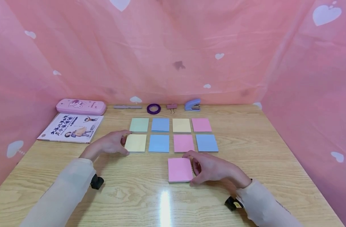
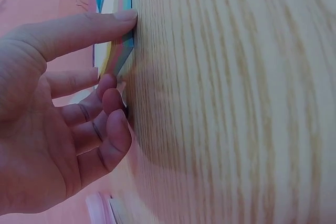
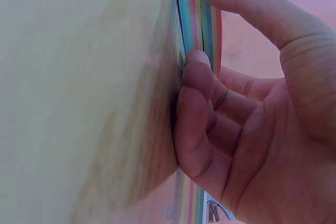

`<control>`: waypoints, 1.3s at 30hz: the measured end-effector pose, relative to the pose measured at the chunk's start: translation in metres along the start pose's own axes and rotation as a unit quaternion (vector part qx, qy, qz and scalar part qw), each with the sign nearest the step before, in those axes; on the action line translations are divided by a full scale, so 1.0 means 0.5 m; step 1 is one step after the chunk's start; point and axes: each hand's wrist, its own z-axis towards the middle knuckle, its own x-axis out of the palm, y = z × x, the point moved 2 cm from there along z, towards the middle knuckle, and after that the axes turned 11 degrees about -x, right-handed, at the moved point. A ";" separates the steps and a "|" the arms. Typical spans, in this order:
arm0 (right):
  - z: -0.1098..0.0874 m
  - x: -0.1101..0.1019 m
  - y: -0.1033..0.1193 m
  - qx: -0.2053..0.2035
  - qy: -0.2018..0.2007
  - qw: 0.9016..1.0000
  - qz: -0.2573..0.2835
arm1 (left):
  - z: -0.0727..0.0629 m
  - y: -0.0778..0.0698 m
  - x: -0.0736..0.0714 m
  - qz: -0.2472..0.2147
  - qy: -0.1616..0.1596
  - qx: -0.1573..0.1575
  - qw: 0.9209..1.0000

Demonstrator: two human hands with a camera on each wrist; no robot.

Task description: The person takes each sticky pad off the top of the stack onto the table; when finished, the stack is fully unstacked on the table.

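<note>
My left hand [image 1: 113, 142] holds a yellow-topped sticky note pad [image 1: 136, 143] by its left side, thumb at the near corner and index finger at the far one. In the left wrist view the thumb [image 2: 79, 32] lies on the pad's striped edge [image 2: 119, 56]; the other fingers curl loosely. My right hand [image 1: 211, 168] grips a pink-topped sticky note pad [image 1: 179, 170] at its right side, between thumb and index finger. The right wrist view shows its multicoloured edge [image 3: 197, 19] with a dark line partway through. This pink pad lies nearer to me than the two rows.
Two rows hold more pads, among them a green pad [image 1: 139, 125], a blue pad [image 1: 159, 143] and a pink pad [image 1: 183, 143]. Behind lie a pen [image 1: 127, 107], purple tape [image 1: 153, 108], binder clip [image 1: 171, 107] and stapler [image 1: 193, 105]. A pencil case [image 1: 80, 107] and book [image 1: 71, 127] lie left.
</note>
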 end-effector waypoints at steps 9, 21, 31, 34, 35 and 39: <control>0.000 -0.001 0.003 0.001 -0.001 1.000 0.000 | -0.029 0.009 -0.010 -0.017 -0.021 0.017 0.999; 0.001 -0.003 0.002 0.013 0.002 1.000 -0.005 | -0.107 -0.164 0.082 0.065 -0.040 0.092 0.993; 0.010 -0.009 0.008 -0.005 -0.004 1.000 -0.003 | -0.106 -0.252 0.193 0.103 -0.048 0.124 0.986; 0.007 -0.005 0.009 -0.006 -0.002 1.000 -0.002 | -0.104 -0.254 0.208 0.111 -0.045 0.120 0.986; 0.006 -0.004 0.009 -0.005 -0.002 1.000 -0.004 | -0.103 -0.254 0.211 0.111 -0.047 0.120 0.985; 0.002 -0.003 0.009 -0.006 -0.007 1.000 -0.011 | -0.098 -0.256 0.217 0.115 -0.059 0.125 0.984</control>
